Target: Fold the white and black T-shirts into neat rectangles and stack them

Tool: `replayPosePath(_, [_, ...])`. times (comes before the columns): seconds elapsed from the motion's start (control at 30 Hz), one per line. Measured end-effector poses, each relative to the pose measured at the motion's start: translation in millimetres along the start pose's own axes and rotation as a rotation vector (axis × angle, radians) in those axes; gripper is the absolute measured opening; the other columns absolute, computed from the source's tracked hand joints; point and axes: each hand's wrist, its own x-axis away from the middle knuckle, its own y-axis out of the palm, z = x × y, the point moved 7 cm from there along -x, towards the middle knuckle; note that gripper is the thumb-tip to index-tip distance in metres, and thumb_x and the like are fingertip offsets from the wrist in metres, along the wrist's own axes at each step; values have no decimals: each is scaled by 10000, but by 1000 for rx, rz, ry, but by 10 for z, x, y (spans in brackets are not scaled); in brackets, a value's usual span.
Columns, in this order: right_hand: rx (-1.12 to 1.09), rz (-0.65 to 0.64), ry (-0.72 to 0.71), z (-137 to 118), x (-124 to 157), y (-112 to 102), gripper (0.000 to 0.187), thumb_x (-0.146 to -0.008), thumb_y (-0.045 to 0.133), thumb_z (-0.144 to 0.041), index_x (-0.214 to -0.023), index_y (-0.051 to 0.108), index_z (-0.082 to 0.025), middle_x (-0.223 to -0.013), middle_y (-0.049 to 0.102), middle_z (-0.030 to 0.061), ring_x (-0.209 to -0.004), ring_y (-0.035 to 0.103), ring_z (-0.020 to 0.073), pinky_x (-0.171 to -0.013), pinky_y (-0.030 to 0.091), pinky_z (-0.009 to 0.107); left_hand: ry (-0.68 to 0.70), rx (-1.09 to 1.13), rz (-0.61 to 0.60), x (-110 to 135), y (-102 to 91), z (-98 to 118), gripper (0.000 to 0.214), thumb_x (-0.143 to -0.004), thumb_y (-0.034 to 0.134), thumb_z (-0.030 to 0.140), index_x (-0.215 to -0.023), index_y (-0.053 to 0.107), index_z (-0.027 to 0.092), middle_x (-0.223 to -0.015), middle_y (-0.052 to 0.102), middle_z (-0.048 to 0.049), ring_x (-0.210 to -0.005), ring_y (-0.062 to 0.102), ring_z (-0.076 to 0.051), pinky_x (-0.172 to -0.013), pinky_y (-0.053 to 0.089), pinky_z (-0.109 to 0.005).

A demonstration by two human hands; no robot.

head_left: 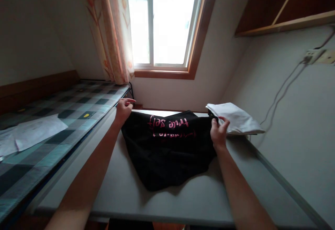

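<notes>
A black T-shirt-like garment (170, 156) with pink lettering that reads upside down is stretched between my hands above a pale table (117, 195). Pinched at its far left corner is my left hand (124, 111), its index finger pointing out to the right. My right hand (219, 129) grips the far right corner between thumb and fingers. The near part of the cloth hangs down to a rounded point close to the tabletop. Part of the lettering is lost in a fold.
White folded cloth (235, 118) lies at the table's far right, just beyond my right hand. A checkered mattress (86, 101) with white papers (39, 132) runs along the left. Ahead are a window (170, 24) and curtain (112, 31); cables (277, 97) hang on the right wall.
</notes>
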Motion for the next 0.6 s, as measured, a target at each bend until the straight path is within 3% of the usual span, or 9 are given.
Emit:
replayPosePath(0.1, [184,-400,-183,-109,229,334,601,-802,557,-561,-1266,483,-186,-1239,576,155,-1171,539,282,-981,425,423,66,-177,-277,173,306,183,351,-802,581,398,-1085,671,211,-1139,637,-65,-1017,615,-221,-915,464,-341])
replayPosePath(0.2, [493,-695,-194,-37,480,524,768,-703,705,-537,-1339,485,-168,-1220,590,187,-1120,577,323,-922,454,418,19,-436,-716,471,679,153,786,-647,717,596,-1338,536,268,-1382,522,-114,-1197,540,-337,-984,423,-414])
replayPosePath(0.27, [663,-813,-201,-10,601,579,639,-717,722,-474,-1257,574,-166,-1136,631,178,-1044,614,319,-873,467,394,-34,-551,-861,616,811,81,962,-598,749,619,-1434,423,274,-1473,422,-160,-1252,485,-396,-990,407,-460])
replayPosePath(0.37, [771,-893,-262,-79,702,631,289,-829,617,-364,-1040,678,-177,-979,679,140,-945,645,283,-824,466,358,-8,-630,-886,687,921,38,881,-672,711,593,-1435,423,259,-1454,422,-195,-1251,466,-425,-966,406,-497])
replayPosePath(0.43, [722,-878,-280,-163,724,658,212,-855,563,-303,-981,683,-182,-946,689,125,-919,648,265,-815,462,346,28,-637,-855,690,962,38,709,-746,659,558,-1372,499,266,-1376,489,-183,-1217,493,-404,-936,425,-478])
replayPosePath(0.53, [397,-810,-235,-301,755,714,201,-843,533,-274,-977,655,-186,-959,696,92,-917,644,237,-827,463,321,63,-641,-748,654,968,69,434,-864,526,501,-1231,609,284,-1251,554,-148,-1133,555,-345,-887,450,-425])
replayPosePath(0.6, [131,-739,-196,-381,798,753,216,-830,513,-282,-986,626,-184,-960,692,76,-924,637,227,-840,469,316,65,-641,-697,621,962,97,376,-897,475,467,-1179,636,276,-1192,576,-136,-1072,584,-318,-868,454,-408])
